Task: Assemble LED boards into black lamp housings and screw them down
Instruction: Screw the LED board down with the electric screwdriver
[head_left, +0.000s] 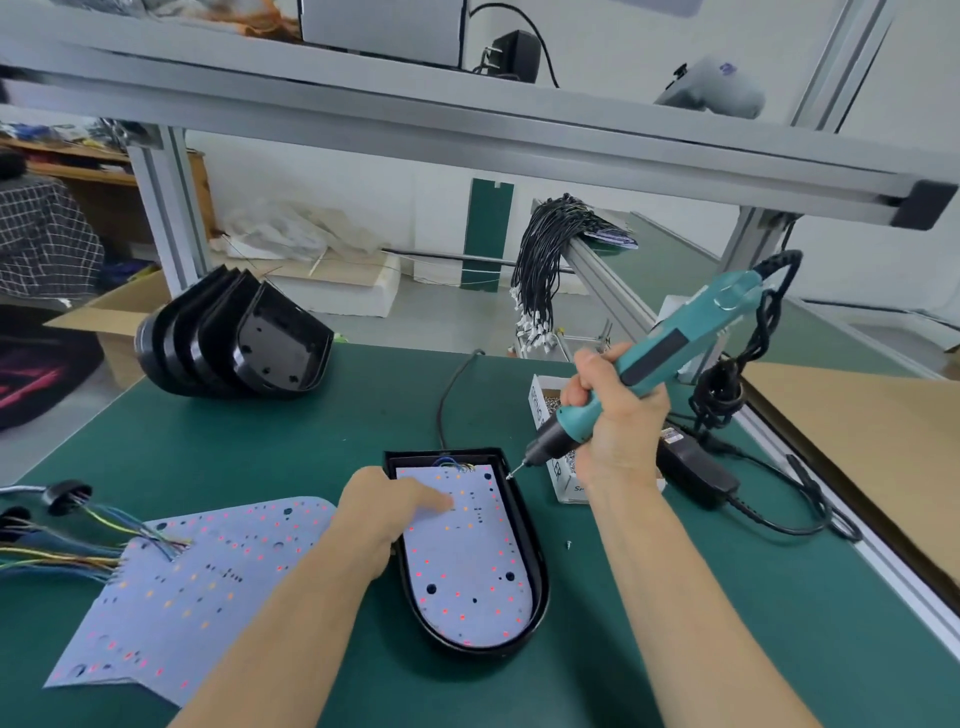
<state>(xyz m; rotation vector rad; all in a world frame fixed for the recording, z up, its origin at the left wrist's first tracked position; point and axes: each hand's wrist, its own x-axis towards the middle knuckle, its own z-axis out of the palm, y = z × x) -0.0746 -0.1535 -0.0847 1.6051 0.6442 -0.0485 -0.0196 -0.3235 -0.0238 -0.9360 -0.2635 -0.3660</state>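
Centrally, black housing (524, 535) holding LED board (467, 551)

Little can be read here. The white cardboard screw box (551, 447) beside the black lamp housing (524, 525) carries grey lettering running along its side wall, but only fragments show: something like "SPRING" near the far end, and "ER" and "Sp" near the close end, the remainder hidden behind the electric screwdriver (639, 364). The black power adapter (696, 470) bears a small label too blurred to read.
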